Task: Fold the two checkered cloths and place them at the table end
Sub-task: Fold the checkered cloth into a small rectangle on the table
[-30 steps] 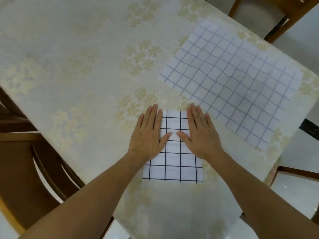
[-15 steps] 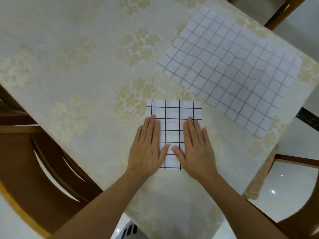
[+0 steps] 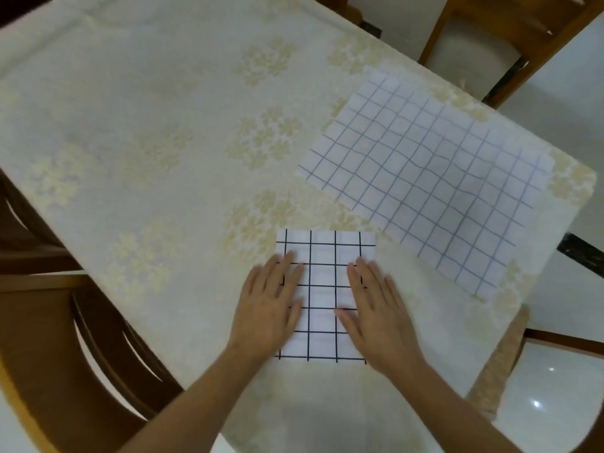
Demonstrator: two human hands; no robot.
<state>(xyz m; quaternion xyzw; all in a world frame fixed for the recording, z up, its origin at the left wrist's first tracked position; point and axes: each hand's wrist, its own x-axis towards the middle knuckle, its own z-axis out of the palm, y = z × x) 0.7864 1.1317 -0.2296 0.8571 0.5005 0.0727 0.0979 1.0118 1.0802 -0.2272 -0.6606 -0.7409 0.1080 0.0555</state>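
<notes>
Item, nearest: my left hand point(image 3: 269, 308) and right hand point(image 3: 376, 312), each grip spread flat, fingers straight, palms pressing the folded black-checked cloth point(image 3: 323, 289), one on its left edge and one on its right. The cloth lies directly under and between my grips, near the counter point(image 3: 147, 142) edge closest to me. To do this step well, I judge: press evenly outward to set the creases, keeping the layers square. Item, beyond my right grip: blue-checked cloth point(image 3: 431, 178), spread open, unfolded. Item, farther right: wooden chair point(image 3: 483, 37).
</notes>
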